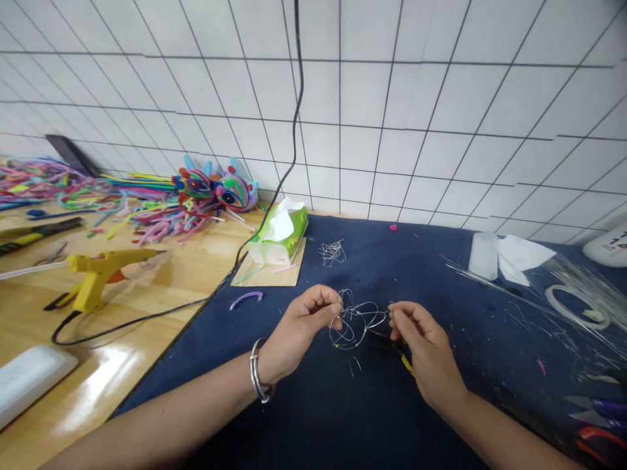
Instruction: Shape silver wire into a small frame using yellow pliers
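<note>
Several loops of thin silver wire make up a wire shape (362,334) held over the dark blue cloth. My left hand (313,312), with a silver bangle on its wrist, pinches the left side of the loops between thumb and fingertips. My right hand (422,336) is closed in a pinch at the right edge of the same wire shape. Partly hidden beneath the right hand lies a tool with a yellow handle (407,365); its kind I cannot make out. A short bent wire (355,367) rests on the cloth just below the loops.
A tangled wire bundle (332,253) lies behind the hands, near a green tissue pack (281,232). On the left are a yellow glue gun (100,271) and colourful pipe cleaners (161,219). Loose straight wires (519,294) and scissors (597,418) lie right. A black cable (298,98) hangs down.
</note>
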The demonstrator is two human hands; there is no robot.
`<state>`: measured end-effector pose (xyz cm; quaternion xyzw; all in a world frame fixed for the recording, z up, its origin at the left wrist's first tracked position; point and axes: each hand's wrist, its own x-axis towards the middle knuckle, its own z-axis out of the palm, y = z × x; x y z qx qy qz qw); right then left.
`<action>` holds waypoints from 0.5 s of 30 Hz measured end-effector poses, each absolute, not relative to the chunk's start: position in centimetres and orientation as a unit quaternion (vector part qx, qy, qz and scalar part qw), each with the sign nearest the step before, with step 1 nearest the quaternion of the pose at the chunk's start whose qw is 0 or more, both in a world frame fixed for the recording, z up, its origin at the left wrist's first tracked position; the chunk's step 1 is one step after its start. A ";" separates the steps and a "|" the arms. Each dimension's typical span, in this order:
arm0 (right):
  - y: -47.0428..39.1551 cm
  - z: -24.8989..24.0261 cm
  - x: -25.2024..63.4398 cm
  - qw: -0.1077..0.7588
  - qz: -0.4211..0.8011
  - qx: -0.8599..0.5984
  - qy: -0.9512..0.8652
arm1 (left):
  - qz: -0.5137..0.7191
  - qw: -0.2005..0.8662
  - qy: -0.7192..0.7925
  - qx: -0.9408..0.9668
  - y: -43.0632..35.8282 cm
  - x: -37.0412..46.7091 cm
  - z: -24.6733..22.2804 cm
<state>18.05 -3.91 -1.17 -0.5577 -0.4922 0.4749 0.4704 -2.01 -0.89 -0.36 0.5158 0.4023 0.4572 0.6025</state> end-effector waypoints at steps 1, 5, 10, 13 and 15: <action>-4.0 -1.1 18.1 0.472 0.473 -0.551 -0.499 | 0.456 0.602 0.404 0.516 -0.9 -2.0 -0.4; -4.1 -0.9 17.9 0.447 0.501 -0.518 -0.530 | 0.446 0.607 0.404 0.520 -0.9 -1.9 -0.6; -4.0 -1.0 17.6 0.434 0.536 -0.504 -0.520 | 0.426 0.617 0.397 0.529 -1.0 -1.9 -0.7; -3.9 -1.1 17.7 0.449 0.561 -0.499 -0.485 | 0.414 0.618 0.387 0.545 -1.0 -1.8 -0.4; -3.8 -1.1 17.8 0.459 0.569 -0.498 -0.467 | 0.398 0.611 0.385 0.565 -1.1 -1.8 -0.3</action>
